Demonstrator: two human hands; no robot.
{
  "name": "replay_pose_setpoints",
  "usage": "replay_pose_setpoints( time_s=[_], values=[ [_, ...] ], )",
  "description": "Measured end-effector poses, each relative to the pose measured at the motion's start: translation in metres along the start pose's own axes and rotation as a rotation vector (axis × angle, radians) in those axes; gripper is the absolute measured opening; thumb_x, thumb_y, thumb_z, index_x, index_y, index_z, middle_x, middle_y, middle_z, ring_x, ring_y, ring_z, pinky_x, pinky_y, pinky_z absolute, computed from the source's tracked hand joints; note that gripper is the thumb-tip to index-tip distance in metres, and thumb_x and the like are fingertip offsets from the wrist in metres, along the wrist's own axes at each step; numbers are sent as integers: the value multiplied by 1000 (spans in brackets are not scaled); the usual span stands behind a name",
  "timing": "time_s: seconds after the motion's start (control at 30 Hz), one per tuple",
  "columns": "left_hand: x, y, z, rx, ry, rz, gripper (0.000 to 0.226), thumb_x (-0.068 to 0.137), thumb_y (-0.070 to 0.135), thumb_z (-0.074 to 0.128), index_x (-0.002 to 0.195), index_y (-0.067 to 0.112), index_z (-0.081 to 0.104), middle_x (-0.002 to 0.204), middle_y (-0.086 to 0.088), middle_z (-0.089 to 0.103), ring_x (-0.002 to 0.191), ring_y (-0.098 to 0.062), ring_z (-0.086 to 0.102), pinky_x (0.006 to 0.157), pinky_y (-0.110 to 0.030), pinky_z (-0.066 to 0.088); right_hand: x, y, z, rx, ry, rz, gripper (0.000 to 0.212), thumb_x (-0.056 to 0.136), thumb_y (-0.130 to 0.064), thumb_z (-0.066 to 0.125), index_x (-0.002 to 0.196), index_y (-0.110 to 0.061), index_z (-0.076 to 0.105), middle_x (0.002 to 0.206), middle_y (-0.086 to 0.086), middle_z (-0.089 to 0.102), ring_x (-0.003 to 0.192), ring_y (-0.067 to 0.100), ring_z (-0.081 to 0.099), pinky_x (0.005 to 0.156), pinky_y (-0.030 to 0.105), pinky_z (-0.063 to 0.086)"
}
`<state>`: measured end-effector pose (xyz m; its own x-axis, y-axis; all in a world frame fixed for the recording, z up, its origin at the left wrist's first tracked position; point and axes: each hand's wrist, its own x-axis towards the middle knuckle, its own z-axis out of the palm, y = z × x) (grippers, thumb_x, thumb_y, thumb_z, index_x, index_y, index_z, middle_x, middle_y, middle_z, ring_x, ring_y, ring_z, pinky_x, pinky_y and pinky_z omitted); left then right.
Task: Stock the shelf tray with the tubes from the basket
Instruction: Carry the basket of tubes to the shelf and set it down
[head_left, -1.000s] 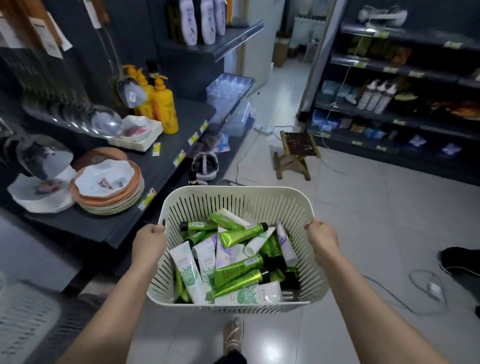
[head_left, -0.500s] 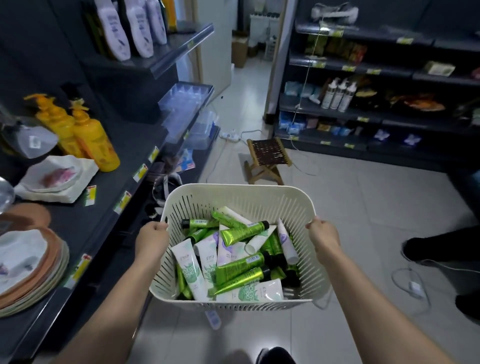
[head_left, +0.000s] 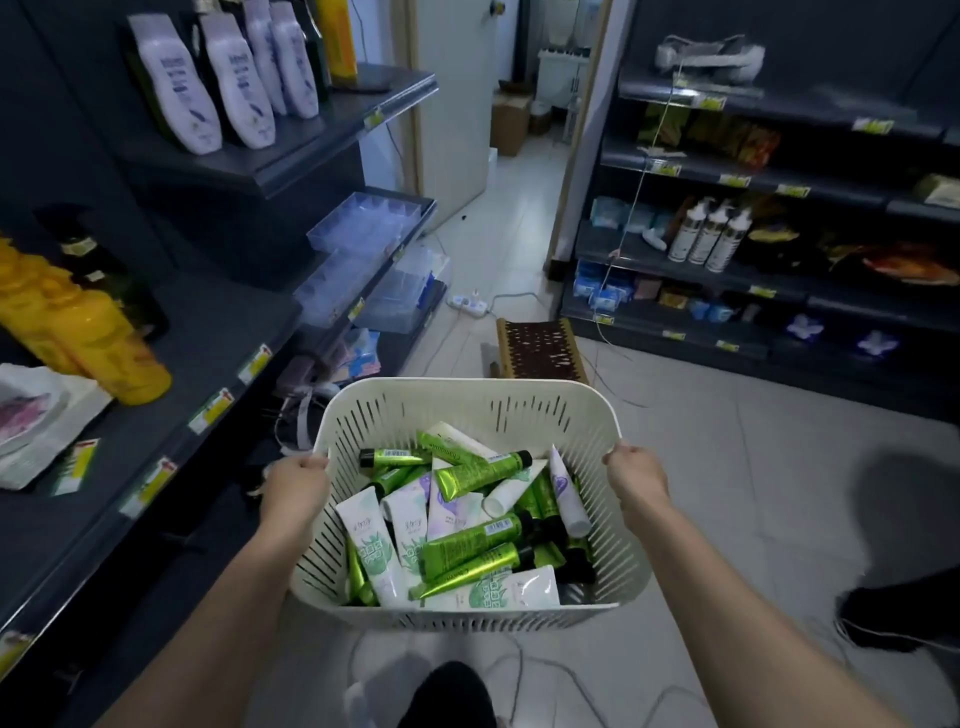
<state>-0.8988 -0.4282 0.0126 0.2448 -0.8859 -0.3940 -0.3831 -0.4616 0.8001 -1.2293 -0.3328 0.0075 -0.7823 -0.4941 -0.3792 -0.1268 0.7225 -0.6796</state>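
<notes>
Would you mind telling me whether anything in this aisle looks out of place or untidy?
Yes. A white power strip and loose cables lie across the floor tiles beside a small stool, right in the walkway. The tubes are jumbled in the basket, not aligned.

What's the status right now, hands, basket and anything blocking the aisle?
Left hand and right hand grip basket rims. Tubes all inside; clear tray unstocked. Stool ahead.

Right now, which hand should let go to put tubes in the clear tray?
Probably the left hand. The clear tray sits on the left-side shelves, nearer that hand, while the right hand could go on gripping the basket of tubes.
</notes>
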Motion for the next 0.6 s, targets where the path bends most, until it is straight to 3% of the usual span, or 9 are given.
replay_pose_setpoints(
  time_s=[0.2, 0.27, 0.43, 0.53, 0.6],
  values=[
    [38, 42, 52, -4, 73, -19, 31, 98, 17, 42, 119, 3, 61, 121, -24, 60, 114, -45, 54, 94, -53, 45, 79, -49, 2, -24, -42, -21, 38, 99, -27, 34, 103, -2, 63, 92, 15, 56, 84, 31, 53, 74, 35, 42],
    [57, 53, 69, 4, 100, -6, 30, 97, 17, 45, 115, 0, 61, 119, -27, 60, 110, -46, 55, 84, -47, 49, 108, -64, 8, -39, -55, -17, 40, 99, -28, 35, 106, -1, 64, 94, 15, 57, 87, 31, 54, 76, 36, 44],
    [108, 83, 109, -13, 124, -33, 30, 96, 17, 44, 112, -1, 62, 115, -27, 59, 94, -39, 57, 67, -34, 38, 181, -108, 30, -71, -110, -40, 35, 99, -25, 34, 106, -4, 61, 100, 16, 58, 92, 32, 55, 82, 39, 47],
    [131, 104, 128, -46, 134, -86, 29, 97, 17, 41, 110, 2, 62, 111, -25, 61, 96, -42, 57, 66, -33, 34, 219, -138, 44, -63, -131, -20, 40, 98, -31, 34, 111, -4, 61, 109, 17, 61, 87, 29, 52, 76, 37, 43],
    [147, 118, 138, -75, 148, -97, 28, 96, 18, 41, 105, 2, 62, 99, -22, 61, 82, -34, 55, 65, -33, 33, 243, -159, 52, -63, -152, -30, 44, 99, -34, 32, 114, -4, 60, 114, 18, 61, 86, 27, 49, 74, 36, 38]
  ],
)
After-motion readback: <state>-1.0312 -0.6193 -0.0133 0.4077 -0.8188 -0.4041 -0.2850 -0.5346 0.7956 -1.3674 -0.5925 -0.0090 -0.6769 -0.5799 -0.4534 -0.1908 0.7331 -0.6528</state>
